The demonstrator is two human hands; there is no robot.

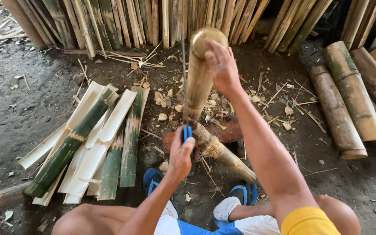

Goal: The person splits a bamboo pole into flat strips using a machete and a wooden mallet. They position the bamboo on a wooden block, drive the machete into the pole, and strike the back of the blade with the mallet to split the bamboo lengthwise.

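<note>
Bamboo culm stands near-upright on the wooden block, long axis vertical. Right hand cups its top end; left hand sits lower, fist closed on blue-handled knife — blade running up alongside the culm.

Dark dirt floor strewn with chips — bamboo-slat wall behind.

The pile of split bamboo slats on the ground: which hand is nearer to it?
Left. The left hand grips a blue-handled knife low down, just right of the slats. The right hand is higher and farther right, on top of the upright bamboo pole.
</note>
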